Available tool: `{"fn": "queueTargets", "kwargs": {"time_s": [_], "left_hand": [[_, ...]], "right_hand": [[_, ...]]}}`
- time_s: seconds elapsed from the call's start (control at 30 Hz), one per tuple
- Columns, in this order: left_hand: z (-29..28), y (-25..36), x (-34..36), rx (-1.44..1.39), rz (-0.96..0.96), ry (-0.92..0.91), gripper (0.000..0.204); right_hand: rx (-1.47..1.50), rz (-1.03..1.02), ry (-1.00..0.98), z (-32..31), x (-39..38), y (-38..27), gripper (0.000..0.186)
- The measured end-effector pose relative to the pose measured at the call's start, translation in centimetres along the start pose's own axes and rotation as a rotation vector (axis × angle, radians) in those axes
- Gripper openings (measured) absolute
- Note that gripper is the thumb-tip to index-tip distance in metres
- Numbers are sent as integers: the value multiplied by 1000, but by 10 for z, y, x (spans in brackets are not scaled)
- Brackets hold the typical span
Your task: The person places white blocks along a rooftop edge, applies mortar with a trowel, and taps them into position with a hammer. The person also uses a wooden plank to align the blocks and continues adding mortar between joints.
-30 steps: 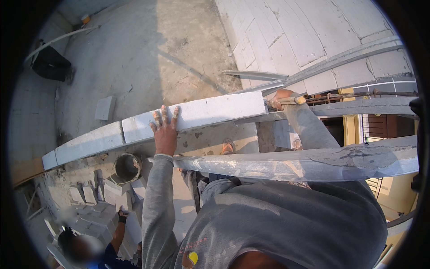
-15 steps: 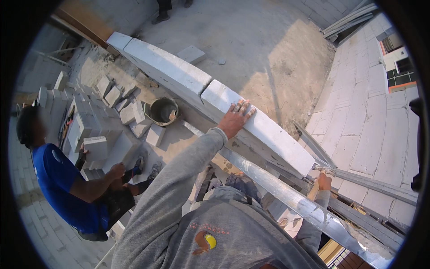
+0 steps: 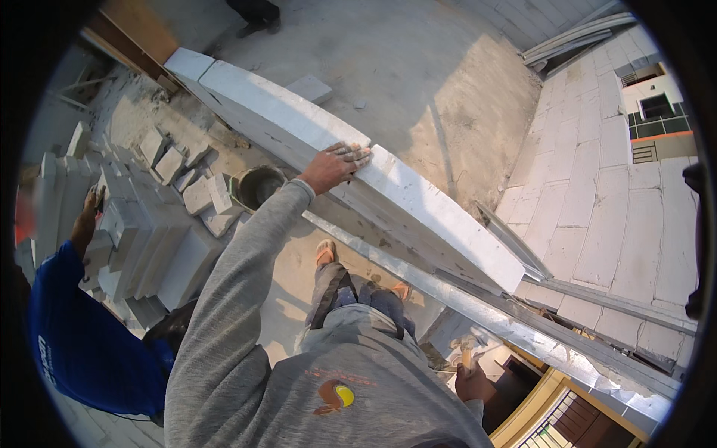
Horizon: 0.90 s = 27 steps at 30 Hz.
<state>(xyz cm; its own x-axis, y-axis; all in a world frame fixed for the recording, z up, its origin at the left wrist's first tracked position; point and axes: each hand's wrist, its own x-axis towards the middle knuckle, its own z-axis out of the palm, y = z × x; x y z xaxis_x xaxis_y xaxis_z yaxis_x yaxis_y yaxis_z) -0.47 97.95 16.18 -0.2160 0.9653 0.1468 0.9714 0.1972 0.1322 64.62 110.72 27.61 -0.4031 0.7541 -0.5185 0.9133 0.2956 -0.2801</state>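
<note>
In the head view a low wall of white blocks [image 3: 441, 209] runs diagonally across the middle. My left hand [image 3: 336, 168] rests on its top at the seam between two blocks, fingers lying over the edge and not gripping. My right hand [image 3: 470, 384] is low at the right, closed around a tool with a pale wooden handle [image 3: 467, 357]; the working end is hard to make out. A long silver metal beam [image 3: 567, 362] lies between my body and the wall, passing just above my right hand.
A co-worker in blue [image 3: 89, 336] is close at the left, reaching toward stacked blocks [image 3: 175, 265]. A dark bucket [image 3: 258, 187] and broken blocks [image 3: 172, 164] lie by the wall. Another person's legs [image 3: 254, 15] show beyond it. Metal channels [image 3: 515, 246] and an opening [image 3: 575, 418] are at the right.
My left hand has slid along the wall top to the joint, away from the near end. My right hand has dropped from that end toward my body with the tool. The co-worker's arm has raised.
</note>
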Motion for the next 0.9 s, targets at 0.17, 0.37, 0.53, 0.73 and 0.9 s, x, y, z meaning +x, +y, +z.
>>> {"fn": "queueTargets", "kwargs": {"time_s": [0.17, 0.37, 0.53, 0.73, 0.9], "left_hand": [[4, -15, 4, 59, 141, 39, 59], [8, -17, 0, -13, 135, 26, 51], [9, -17, 0, 11, 147, 114, 52], [8, -13, -1, -16, 103, 34, 48], [3, -10, -2, -8, 91, -34, 50]], "right_hand": [[16, -232, -37, 32, -41, -136, 34], [336, -515, 172, 30, 21, -305, 32], [456, -700, 514, 30, 89, -396, 46], [180, -501, 485, 66, 162, -412, 57], [218, -523, 512, 84, 175, -387, 59]]}}
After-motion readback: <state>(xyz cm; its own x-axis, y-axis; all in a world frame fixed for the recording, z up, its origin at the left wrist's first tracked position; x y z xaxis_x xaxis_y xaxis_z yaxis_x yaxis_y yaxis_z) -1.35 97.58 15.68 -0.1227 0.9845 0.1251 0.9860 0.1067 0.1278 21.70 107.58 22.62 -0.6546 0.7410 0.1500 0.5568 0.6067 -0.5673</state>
